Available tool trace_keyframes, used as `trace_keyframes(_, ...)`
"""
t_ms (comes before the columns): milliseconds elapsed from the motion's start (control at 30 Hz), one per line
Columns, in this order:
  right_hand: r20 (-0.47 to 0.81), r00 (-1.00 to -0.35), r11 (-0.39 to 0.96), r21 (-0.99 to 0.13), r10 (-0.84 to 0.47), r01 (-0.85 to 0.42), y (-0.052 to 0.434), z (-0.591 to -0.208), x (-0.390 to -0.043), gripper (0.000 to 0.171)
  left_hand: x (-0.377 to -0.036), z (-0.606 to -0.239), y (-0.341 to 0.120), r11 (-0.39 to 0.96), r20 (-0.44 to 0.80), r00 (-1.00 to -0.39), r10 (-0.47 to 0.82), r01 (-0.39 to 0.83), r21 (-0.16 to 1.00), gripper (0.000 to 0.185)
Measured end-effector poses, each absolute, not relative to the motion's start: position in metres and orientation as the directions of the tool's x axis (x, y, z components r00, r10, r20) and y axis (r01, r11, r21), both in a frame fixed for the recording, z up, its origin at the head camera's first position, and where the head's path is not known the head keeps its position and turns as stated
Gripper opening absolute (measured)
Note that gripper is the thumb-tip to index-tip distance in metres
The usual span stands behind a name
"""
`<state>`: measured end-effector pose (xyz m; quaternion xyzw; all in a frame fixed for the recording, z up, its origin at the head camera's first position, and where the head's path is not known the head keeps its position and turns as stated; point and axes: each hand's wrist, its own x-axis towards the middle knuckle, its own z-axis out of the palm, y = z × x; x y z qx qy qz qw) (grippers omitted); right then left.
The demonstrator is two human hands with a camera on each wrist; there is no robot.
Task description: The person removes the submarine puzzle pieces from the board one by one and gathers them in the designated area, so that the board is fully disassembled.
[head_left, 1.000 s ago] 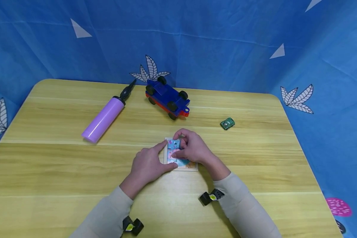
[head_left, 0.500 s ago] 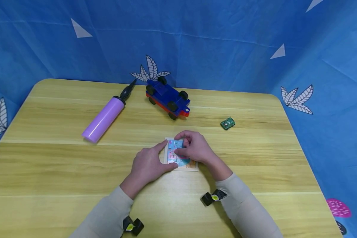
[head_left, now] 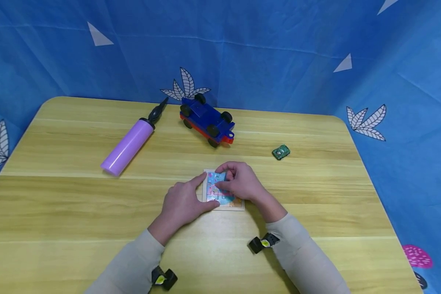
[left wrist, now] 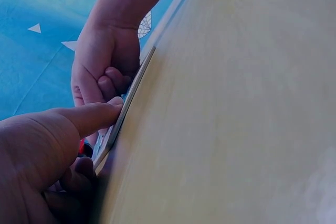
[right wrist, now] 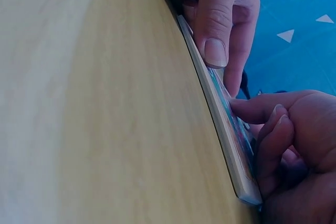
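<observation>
Two hands meet over a small puzzle in the middle of the table; far left lies a purple pump; the left hand braces the puzzle's left edge, index finger and thumb straight against it; the right hand has curled fingers pressing a piece into the upper part; most of the picture seems filled already, I judge only little is left; behind stand a blue car and, further right, a tiny green car.
</observation>
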<state>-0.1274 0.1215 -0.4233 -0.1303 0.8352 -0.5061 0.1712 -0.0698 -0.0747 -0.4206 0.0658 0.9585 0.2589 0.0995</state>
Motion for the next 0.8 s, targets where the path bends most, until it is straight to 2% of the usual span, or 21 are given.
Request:
trace_keyframes(300, -0.088, -0.919, 0.459, -0.882, -0.384, -0.107, 0.126, -0.422, -0.124, 0.026, -0.070, -0.419, -0.074, 0.861, -0.170, -0.969, 0.178, 0.070, 0.504, 0.096)
trace_keyframes(433, -0.094, -0.925, 0.447, -0.890, -0.368, -0.088, 0.125, -0.397, -0.114, 0.026, -0.070, -0.419, -0.074, 0.861, -0.179, -0.968, 0.174, 0.061, 0.505, 0.096)
trace_keyframes(533, -0.100, -0.929, 0.450, -0.890, -0.357, -0.077, 0.129, -0.393, -0.111, 0.028, -0.071, -0.420, -0.074, 0.860, -0.186, -0.968, 0.169, 0.052, 0.508, 0.096)
trace_keyframes(667, -0.069, -0.937, 0.448, -0.888, -0.342, -0.098, 0.144, -0.416, -0.117, 0.029, -0.071, -0.420, -0.074, 0.861, -0.193, -0.967, 0.164, 0.045, 0.507, 0.097)
trace_keyframes(800, -0.046, -0.946, 0.440, -0.892, -0.321, -0.107, 0.159, -0.423, -0.118, 0.028, -0.070, -0.420, -0.073, 0.863, -0.198, -0.967, 0.160, 0.039, 0.504, 0.098)
